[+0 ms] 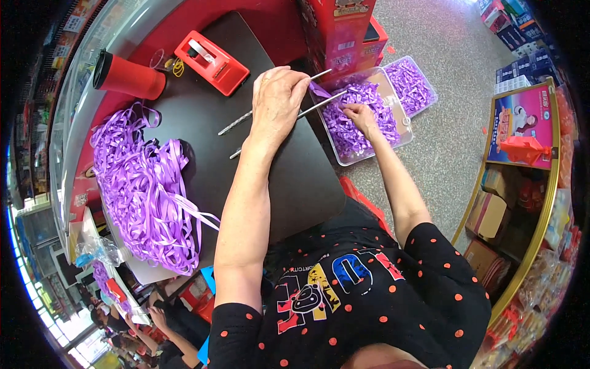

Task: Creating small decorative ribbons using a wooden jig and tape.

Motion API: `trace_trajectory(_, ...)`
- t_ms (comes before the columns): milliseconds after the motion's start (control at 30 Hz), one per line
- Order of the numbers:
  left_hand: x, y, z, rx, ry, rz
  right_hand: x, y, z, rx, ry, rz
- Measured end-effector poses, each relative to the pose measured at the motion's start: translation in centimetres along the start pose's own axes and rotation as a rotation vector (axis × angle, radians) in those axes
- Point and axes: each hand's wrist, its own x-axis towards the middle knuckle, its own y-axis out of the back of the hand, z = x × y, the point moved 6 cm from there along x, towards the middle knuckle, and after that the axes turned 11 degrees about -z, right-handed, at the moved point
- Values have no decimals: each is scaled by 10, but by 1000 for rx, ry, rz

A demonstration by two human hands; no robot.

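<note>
My left hand [276, 101] is closed over two thin metal rods [236, 124] above the dark table. One rod looks twisted along its length, and their far ends reach past the table's edge. A bit of purple ribbon [319, 90] shows between those ends. To the right, my right hand [362, 118] is over a clear plastic bin [349, 161] of short purple ribbon pieces [350, 138]. Its fingers are pinched together, and what is between them cannot be made out. A big heap of long purple ribbon [147, 190] lies on the table's left side.
At the table's far side stand a red tape dispenser [215, 64], a red tumbler [132, 79] and a small clear cup [161, 60]. A second ribbon bin [410, 86] is on the floor beside red boxes [344, 37]. A gold-edged cabinet [522, 203] stands right; other people work lower left.
</note>
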Motion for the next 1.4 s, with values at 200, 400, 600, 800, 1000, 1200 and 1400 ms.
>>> trace_trajectory(200, 5, -2, 5, -12, 1, -32, 10, -16, 30, 50, 75, 118)
trace_trajectory(400, 2, -2, 3, -3, 29, -43, 3, -31, -31, 1379, -48, -277)
trace_trajectory(600, 3, -3, 2, 2, 42, -56, 8, -34, -10, 1276, -240, -109)
trace_trajectory(800, 5, -2, 5, 6, 47, -76, 7, -32, 35, 264, -60, 101)
trace_trajectory(1000, 3, -2, 3, 6, 44, -68, -25, -37, 24, 75, 5, 144)
trace_trajectory(1200, 5, -2, 5, 26, 25, -50, -59, -42, 5, -127, 486, 152)
trace_trajectory(1400, 6, -4, 2, -18, 12, -49, -94, -45, 7, -235, 564, 42)
